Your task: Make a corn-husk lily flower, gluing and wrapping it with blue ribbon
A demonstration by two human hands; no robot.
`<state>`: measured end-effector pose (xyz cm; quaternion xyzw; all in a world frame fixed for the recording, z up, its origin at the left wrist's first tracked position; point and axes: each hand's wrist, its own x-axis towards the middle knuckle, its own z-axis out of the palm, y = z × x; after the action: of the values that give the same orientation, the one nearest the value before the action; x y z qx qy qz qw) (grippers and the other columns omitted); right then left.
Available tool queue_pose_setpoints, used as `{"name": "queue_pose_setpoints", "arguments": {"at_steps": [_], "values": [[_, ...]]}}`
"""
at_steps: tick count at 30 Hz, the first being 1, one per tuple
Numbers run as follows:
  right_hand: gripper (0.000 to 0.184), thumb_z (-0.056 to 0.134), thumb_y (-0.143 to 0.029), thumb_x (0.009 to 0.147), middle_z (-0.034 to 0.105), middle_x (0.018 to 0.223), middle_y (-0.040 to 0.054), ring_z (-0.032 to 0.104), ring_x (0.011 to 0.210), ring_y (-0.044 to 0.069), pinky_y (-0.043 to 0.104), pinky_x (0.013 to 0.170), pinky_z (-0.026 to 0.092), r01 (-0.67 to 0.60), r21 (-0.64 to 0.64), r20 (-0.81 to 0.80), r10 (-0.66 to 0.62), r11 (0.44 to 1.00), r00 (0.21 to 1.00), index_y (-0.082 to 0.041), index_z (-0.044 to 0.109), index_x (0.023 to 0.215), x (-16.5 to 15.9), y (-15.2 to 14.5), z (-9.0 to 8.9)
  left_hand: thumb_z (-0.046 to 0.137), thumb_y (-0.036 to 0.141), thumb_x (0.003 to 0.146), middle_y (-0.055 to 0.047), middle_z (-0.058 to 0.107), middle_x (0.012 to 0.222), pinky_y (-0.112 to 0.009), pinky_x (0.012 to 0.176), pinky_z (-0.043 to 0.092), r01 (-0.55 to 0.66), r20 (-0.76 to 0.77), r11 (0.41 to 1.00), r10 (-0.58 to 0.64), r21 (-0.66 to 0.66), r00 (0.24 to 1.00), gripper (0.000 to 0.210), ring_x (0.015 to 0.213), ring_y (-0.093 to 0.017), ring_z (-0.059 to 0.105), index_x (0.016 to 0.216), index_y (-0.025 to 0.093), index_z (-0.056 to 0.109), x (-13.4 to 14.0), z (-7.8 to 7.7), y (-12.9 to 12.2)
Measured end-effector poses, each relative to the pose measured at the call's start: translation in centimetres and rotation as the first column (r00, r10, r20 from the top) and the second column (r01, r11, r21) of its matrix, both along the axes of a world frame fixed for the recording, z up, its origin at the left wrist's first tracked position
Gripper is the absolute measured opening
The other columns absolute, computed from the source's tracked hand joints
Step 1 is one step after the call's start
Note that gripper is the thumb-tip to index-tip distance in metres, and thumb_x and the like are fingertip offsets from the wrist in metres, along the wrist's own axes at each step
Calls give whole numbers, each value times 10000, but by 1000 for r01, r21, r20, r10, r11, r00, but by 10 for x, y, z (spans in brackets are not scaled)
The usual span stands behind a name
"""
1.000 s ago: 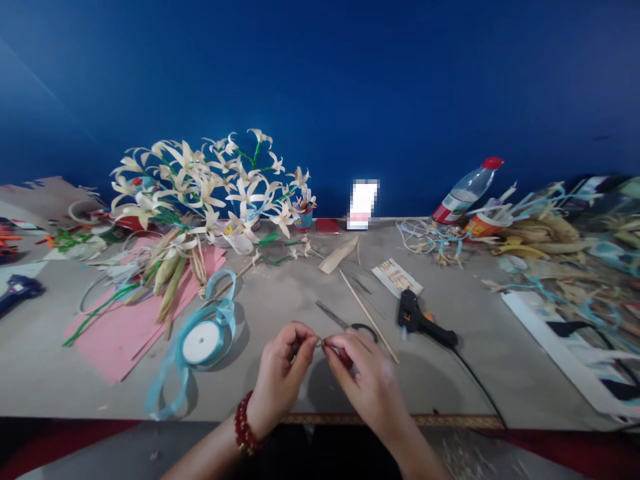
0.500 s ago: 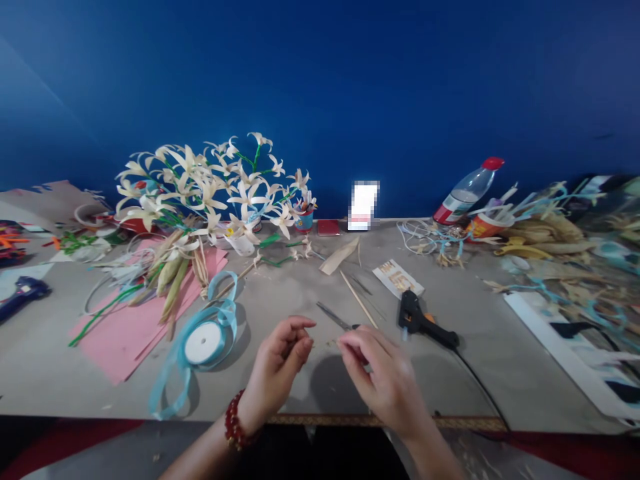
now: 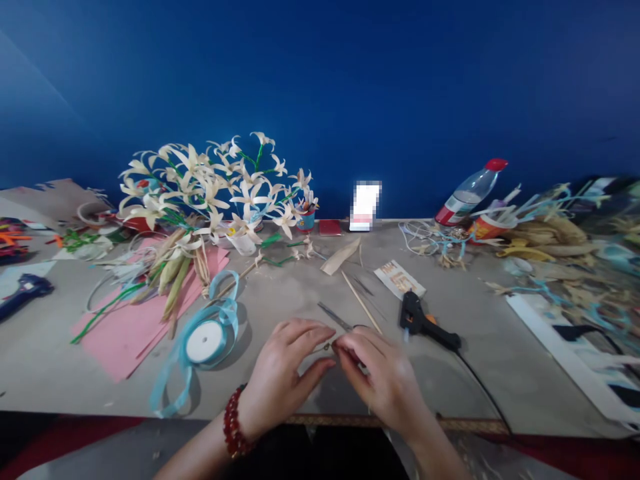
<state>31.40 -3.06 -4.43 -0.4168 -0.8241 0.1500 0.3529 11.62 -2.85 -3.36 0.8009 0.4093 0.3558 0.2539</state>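
My left hand (image 3: pixel 293 363), with a dark red bead bracelet on its wrist, has its thumb and fingers apart, reaching toward the right fingertips. My right hand (image 3: pixel 377 367) is closed in a pinch. A tiny brownish thing (image 3: pixel 327 346) shows at its fingertips, between the two hands; it is too small to name. Just beyond the hands lie scissors (image 3: pixel 333 315), their handles partly hidden behind my right hand. A thin wooden stick (image 3: pixel 361 301) lies beside them. Right of my right hand rests a black glue gun (image 3: pixel 427 325).
A blue ribbon roll (image 3: pixel 206 341) lies left, near pink paper (image 3: pixel 115 340) and dried husks (image 3: pixel 175 277). White husk flowers (image 3: pixel 210 187) stand at the back left. A phone (image 3: pixel 364 207), a tilted bottle (image 3: pixel 467 193) and a power strip (image 3: pixel 555 353) are also there.
My left hand has moved right, closer to the right fingertips, with its thumb and fingers reaching around the tiny thing. My right hand stays almost in place, still pinched.
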Motion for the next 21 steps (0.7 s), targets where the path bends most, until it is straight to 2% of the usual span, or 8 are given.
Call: {"name": "queue_pose_setpoints", "arguments": {"at_steps": [3,6,10,17,21], "values": [[124,491,-116,956,625,796,48,589,740,190,283,661,440,-13,16,0,13,1000,1000,-197,582,932,-1,0,0,611,158,910,-33,744,933,-298,856,503,-6,100,1000,9,-30,995,142,908,-175,676,1023,216,673,6,-2,1],[125,492,-118,962,619,786,46,584,734,187,282,658,437,-23,10,-7,23,1000,1000,-194,582,917,-2,-1,1,635,144,889,-28,742,882,-259,792,516,-38,166,995,52,-87,985,94,849,-159,683,947,203,680,9,-5,0],[117,507,-118,961,609,777,41,573,725,183,285,659,432,-25,14,-14,25,1000,1000,-194,579,908,-1,-3,2,644,123,863,-20,721,820,-228,726,520,-66,171,990,87,-126,981,79,770,-144,679,892,192,668,7,-6,-2],[98,522,-118,947,603,768,33,574,713,182,294,655,437,-32,30,-20,33,999,999,-200,571,930,3,0,2,642,164,866,-28,714,789,-242,709,519,-164,112,983,172,-77,979,58,779,-165,678,820,199,644,1,-6,-6],[102,525,-113,942,606,764,34,571,704,181,296,647,439,-32,45,-20,33,998,999,-203,571,929,4,1,1,623,121,854,-14,666,737,-255,685,499,-190,90,982,190,-5,978,99,707,-151,631,795,196,599,2,-5,-9]]}}
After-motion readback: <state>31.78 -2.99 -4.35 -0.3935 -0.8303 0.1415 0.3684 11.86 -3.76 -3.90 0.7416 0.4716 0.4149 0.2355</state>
